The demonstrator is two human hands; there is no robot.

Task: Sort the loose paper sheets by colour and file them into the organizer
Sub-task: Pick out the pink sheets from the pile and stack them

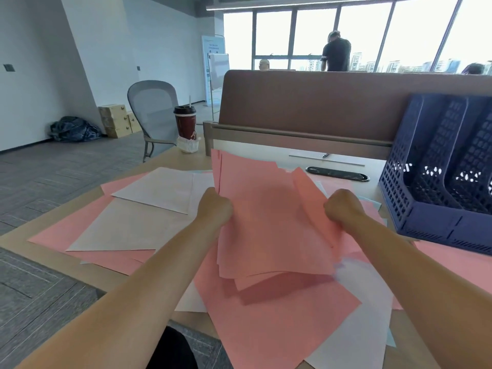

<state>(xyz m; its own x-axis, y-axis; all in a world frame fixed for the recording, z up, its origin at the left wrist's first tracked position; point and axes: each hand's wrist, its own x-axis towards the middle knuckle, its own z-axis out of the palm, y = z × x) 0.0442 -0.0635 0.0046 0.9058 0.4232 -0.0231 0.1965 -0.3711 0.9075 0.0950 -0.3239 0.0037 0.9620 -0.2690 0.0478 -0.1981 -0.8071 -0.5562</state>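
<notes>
Both hands hold one pink stack (266, 222) at the middle of the frame, lifted and tilted above the worktop (170, 161). The left hand (215, 206) has its grip closed on the stack's left edge. The right hand (343, 209) has its grip closed on the right edge, where the top sheet curls up. The sheets are plain salmon pink with no print and are fanned unevenly. At least three edges show at the top left corner, but the full count cannot be told.

Loose sheets lie overlapped on the worktop below and to the left. Three white sheets (159, 187) show at centre left and one more at the lower right. Pink sheets (279, 320) show in three places: under the white ones at left, a big one at bottom centre, and one at the right edge. Slivers of pale blue sheets (374, 203) peek out at the right, too covered to count.

One dark blue latticed organizer (426, 227) stands at the right of the frame, just beside the right hand. Three of its slots are in view, and the frame cuts off the rest.

One red cup (185, 123) with a black lid stands at the upper left of the worktop.
</notes>
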